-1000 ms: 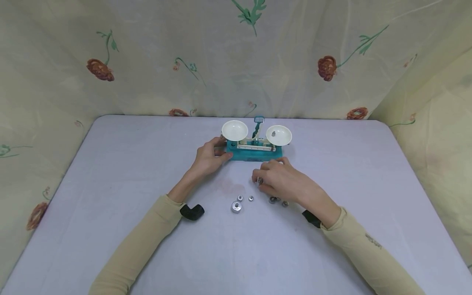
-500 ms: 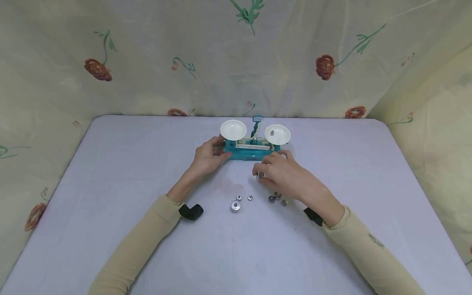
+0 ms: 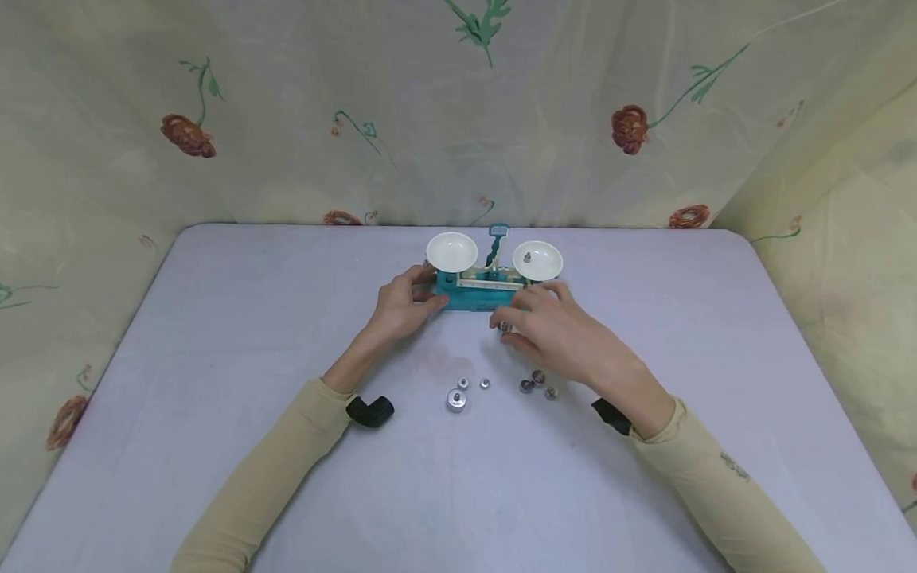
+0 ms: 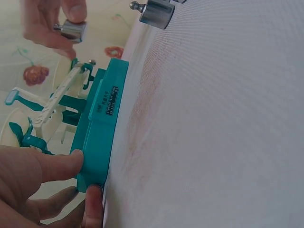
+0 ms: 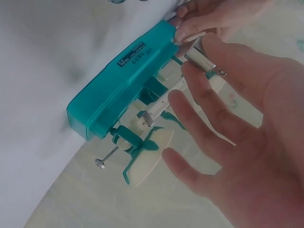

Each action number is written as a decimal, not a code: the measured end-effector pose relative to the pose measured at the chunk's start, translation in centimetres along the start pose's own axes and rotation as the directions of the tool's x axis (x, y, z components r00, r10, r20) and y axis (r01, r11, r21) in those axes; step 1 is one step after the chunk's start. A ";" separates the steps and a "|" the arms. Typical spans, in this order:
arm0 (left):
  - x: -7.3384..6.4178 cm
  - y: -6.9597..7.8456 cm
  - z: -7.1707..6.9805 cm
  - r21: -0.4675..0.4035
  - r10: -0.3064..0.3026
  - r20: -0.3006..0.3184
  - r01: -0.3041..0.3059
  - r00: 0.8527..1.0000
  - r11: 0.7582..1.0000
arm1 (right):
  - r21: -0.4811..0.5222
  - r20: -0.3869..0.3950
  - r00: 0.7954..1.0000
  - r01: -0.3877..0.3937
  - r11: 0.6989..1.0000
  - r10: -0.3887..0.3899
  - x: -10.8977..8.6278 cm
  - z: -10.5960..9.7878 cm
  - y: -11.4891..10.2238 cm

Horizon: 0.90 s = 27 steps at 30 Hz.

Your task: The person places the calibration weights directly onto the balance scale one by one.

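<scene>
A teal balance scale [image 3: 473,298] with two white pans stands near the table's back edge. My left hand [image 3: 403,306] grips the left end of its base; in the left wrist view the thumb [image 4: 64,166] lies on one face and a fingertip at the bottom edge. My right hand [image 3: 562,330] pinches a metal weight [image 5: 199,56] between thumb and forefinger, in front of the scale and above the table. The other right fingers are spread. One small weight [image 3: 527,258] sits in the right pan [image 3: 546,267]; nothing lies in the left pan [image 3: 451,251].
On the table, a large weight [image 3: 456,400] stands with two smaller ones, including a tiny weight [image 3: 485,383]. Right of them are several more, among them a weight [image 3: 538,376]. A floral curtain [image 3: 415,103] hangs behind the table.
My right hand has lifted the weight and moved it toward the scale, uncovering the weights on the right. The left hand keeps its hold on the base.
</scene>
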<state>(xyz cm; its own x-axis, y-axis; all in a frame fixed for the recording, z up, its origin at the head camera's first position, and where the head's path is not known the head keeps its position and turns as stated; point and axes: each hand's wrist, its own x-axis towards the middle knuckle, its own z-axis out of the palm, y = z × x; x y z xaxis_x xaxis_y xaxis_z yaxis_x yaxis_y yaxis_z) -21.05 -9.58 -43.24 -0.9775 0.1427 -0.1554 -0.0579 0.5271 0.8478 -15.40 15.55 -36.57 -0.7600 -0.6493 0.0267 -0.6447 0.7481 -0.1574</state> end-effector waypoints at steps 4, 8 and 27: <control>-0.1 0.0 0.0 -0.004 -0.003 -0.002 0.003 1.000 1.000 | -0.011 -0.019 1.000 -0.001 1.000 0.001 0.0 -0.2 0.1; -0.1 0.0 0.0 0.002 -0.004 -0.003 0.004 1.000 1.000 | -0.020 -0.040 0.999 0.004 1.000 -0.005 0.0 -0.2 0.3; 0.0 0.1 0.0 0.004 -0.022 -0.008 0.022 1.000 1.000 | -0.015 -0.085 0.996 -0.020 1.000 0.019 0.1 -1.5 1.1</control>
<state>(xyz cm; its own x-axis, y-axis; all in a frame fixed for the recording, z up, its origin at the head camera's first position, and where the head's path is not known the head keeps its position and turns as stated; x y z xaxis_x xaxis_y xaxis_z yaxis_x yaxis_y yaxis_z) -21.00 -9.51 -43.20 -0.9776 0.1239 -0.1702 -0.0790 0.5334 0.8422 -16.28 16.54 -35.29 -0.7764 -0.6210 0.1072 -0.6302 0.7631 -0.1432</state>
